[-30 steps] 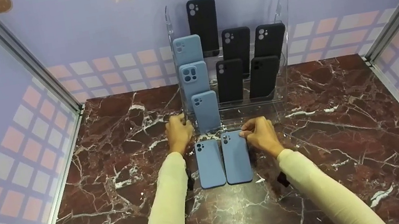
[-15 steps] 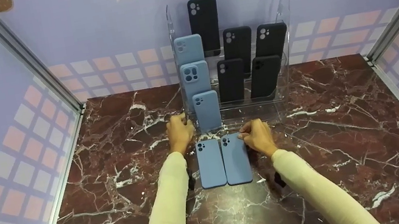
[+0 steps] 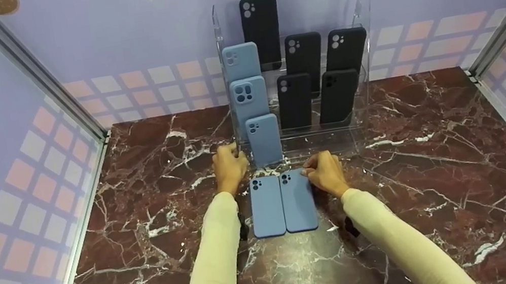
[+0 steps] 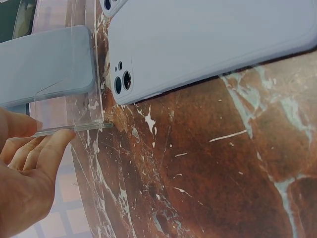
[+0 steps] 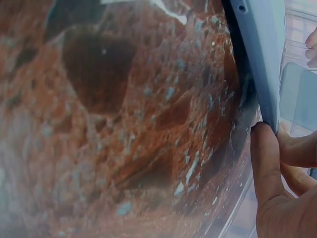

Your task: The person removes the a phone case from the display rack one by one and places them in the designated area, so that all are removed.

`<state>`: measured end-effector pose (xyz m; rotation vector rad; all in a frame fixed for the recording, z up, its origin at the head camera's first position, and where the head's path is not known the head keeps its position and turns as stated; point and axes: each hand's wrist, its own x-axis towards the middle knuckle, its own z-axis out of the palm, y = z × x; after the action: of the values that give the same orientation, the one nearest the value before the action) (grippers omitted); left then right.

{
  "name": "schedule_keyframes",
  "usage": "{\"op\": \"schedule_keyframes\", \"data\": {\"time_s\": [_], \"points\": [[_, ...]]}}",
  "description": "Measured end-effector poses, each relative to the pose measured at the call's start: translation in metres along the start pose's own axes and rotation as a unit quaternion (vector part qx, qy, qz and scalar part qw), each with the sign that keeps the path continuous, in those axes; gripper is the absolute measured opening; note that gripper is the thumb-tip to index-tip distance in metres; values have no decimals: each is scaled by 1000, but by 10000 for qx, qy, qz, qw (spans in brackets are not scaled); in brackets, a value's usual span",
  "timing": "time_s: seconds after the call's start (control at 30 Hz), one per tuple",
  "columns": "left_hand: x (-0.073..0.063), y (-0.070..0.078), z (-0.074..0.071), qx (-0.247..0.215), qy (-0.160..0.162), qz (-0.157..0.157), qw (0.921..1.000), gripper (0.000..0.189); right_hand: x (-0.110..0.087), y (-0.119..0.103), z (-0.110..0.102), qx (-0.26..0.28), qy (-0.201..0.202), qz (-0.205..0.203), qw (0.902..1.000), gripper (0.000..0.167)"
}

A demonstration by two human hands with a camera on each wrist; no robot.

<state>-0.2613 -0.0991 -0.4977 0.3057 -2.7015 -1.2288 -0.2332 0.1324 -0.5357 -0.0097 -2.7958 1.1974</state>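
Note:
Two blue-grey phone cases lie side by side on the table, camera holes at the far end. My right hand (image 3: 326,173) pinches the far right corner of the right-hand phone case (image 3: 299,203) between thumb and fingers. In the right wrist view the edge of that case (image 5: 260,74) runs down to the fingertips. Its neighbour, the left phone case (image 3: 267,209), lies flat with no hand on it. My left hand (image 3: 230,168) grips the lower left side edge of a clear acrylic display stand (image 3: 319,140); the left wrist view shows the clear edge (image 4: 84,126) between thumb and fingers.
Light blue cases, the lowest one (image 3: 264,140) among them, lean in the stand's left column. Several black cases, one of them a front black case (image 3: 295,101), fill the middle and right. Patterned panels (image 3: 138,38) enclose the marble-look table (image 3: 160,265) behind and at both sides.
The right-hand phone case has slid slightly toward me and left, now lined up against its neighbour. My right hand moved with it. The left hand keeps its grip on the stand.

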Motion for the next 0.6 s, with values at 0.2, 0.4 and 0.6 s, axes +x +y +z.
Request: {"op": "schedule_keyframes", "data": {"time_s": [0.2, 0.4, 0.6], "points": [[0, 0, 0, -15, -26, -33, 10000, 29, 1, -3, 4, -4, 35, -45, 10000, 9], [0, -1, 1, 8, 22, 5, 10000, 28, 1, -7, 10, 95, 26, -27, 9999, 7], [0, 0, 1, 56, 15, 19, 10000, 26, 1, -11, 15, 145, -10, -16, 9999, 8]]}}
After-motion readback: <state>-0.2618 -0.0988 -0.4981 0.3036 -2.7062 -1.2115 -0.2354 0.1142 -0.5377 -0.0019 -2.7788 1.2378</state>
